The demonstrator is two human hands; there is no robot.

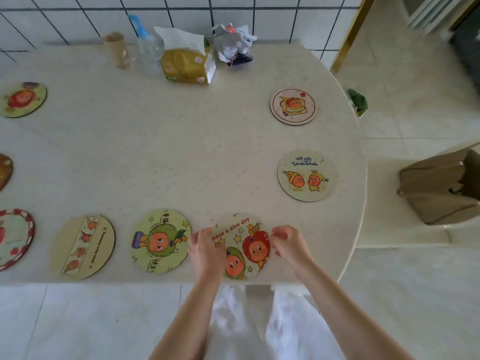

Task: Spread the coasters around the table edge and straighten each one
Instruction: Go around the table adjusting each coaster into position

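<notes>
Round cartoon coasters lie flat around the edge of the cream table point(181, 152). The "Have a nice day" coaster point(242, 245) sits at the near edge, its picture tilted. My left hand point(206, 252) rests on its left rim, fingers bent. My right hand point(288, 244) is at its right rim, fingers curled; whether they touch it is unclear. To the left lie a green coaster point(159, 241) and a beige strip-picture coaster point(87, 246). On the right lie the "we are" coaster point(306, 176) and a toast-picture coaster point(293, 106).
More coasters sit at the left: a red-rimmed one point(14, 239), a brown one point(4, 171) and a green one point(23, 100). A tissue pack point(187, 64), a plastic bottle point(148, 48), a cardboard tube point(117, 49) and a crumpled bag point(233, 45) stand by the tiled wall. A chair point(439, 188) is at the right.
</notes>
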